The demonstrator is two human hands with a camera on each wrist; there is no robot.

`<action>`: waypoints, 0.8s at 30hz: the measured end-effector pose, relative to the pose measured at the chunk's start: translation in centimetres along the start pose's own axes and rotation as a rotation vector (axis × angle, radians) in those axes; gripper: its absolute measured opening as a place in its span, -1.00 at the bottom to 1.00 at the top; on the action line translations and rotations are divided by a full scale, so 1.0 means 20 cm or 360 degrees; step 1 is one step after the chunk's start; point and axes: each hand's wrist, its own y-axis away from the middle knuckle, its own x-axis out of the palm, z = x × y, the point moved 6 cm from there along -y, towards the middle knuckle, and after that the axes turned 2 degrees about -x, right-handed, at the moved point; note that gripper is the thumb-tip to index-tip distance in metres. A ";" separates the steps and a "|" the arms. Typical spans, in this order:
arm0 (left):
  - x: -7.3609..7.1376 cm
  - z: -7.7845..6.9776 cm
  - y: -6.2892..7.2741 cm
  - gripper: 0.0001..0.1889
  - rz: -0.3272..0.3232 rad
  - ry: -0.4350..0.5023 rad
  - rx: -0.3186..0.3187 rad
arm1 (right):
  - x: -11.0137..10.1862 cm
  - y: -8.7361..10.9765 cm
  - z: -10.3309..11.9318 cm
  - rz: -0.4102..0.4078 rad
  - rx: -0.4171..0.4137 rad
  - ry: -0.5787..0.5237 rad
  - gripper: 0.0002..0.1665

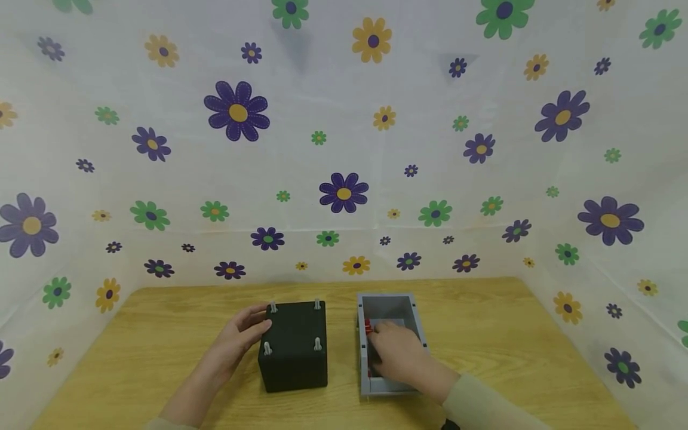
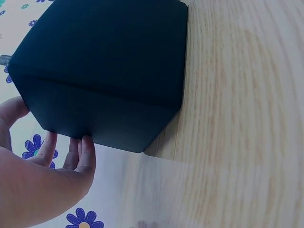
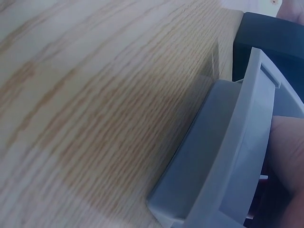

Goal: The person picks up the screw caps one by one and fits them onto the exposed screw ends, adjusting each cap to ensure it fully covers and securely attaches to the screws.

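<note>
A black box [image 1: 295, 331] stands on the table, with four upright threaded posts, such as the front-left post [image 1: 267, 348], at the corners of its top. My left hand [image 1: 236, 337] touches its left side; in the left wrist view, spread fingertips [image 2: 88, 147] rest against the box's dark wall [image 2: 95, 109]. To the right is a grey open-topped bin [image 1: 386, 297]. Inside it reaches my right hand [image 1: 395, 352], its fingertips mostly hidden. Small red parts [image 1: 368, 326] show along the bin's left inner wall. Whether that hand holds any cannot be seen.
The wooden table [image 1: 473, 340] carries the box and bin side by side, with a narrow gap between them. A white flower-printed sheet [image 1: 344, 149] hangs behind the table and along both sides.
</note>
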 end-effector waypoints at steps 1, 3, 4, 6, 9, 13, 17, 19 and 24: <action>0.00 0.00 0.00 -0.35 0.0002 0.0001 0.0001 | 0.00 0.00 0.00 -0.0003 0.0004 0.0003 -0.57; 0.00 0.00 0.00 -0.35 0.0004 -0.0003 0.0003 | 0.01 -0.01 -0.01 -0.0010 0.0010 0.0007 -0.58; 0.00 0.00 0.00 -0.35 0.0006 -0.0003 0.0004 | 0.01 -0.01 -0.01 -0.0010 0.0013 0.0010 -0.58; 0.00 -0.01 0.00 -0.35 0.0006 -0.0005 0.0007 | 0.01 -0.01 -0.01 -0.0012 0.0013 0.0012 -0.60; 0.00 -0.01 0.01 -0.35 0.0003 -0.0019 0.0002 | 0.00 -0.01 -0.01 -0.0016 0.0001 0.0009 -0.67; 0.00 0.00 0.01 -0.35 0.0004 -0.0033 -0.0005 | -0.01 0.00 0.00 -0.0016 -0.0014 0.0011 -0.75; 0.00 0.00 0.01 -0.35 0.0004 -0.0036 -0.0009 | -0.02 0.00 0.00 -0.0028 -0.0016 0.0007 -0.78; 0.00 0.00 0.01 -0.35 0.0004 -0.0034 -0.0007 | -0.02 0.00 0.00 -0.0036 -0.0015 0.0000 -0.78; 0.00 -0.01 0.00 -0.35 0.0007 -0.0027 0.0000 | -0.03 0.01 0.00 -0.0062 -0.0024 0.0002 -0.79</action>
